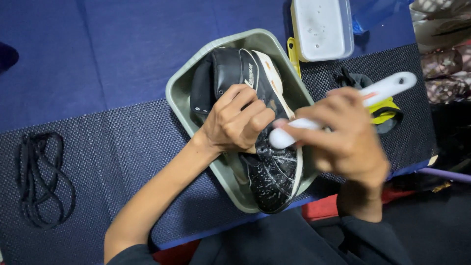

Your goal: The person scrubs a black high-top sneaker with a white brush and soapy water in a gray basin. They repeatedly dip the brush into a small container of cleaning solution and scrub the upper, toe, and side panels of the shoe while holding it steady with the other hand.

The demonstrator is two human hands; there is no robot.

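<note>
The left hand has its fingers curled down on a black shoe at centre frame, pinning it inside a grey-green tray. The right hand, fingers wrapped tight, grips a white brush whose head meets the soapy toe. A white lidded box sits at the upper right, black laces at the lower left, both on the bench.
</note>
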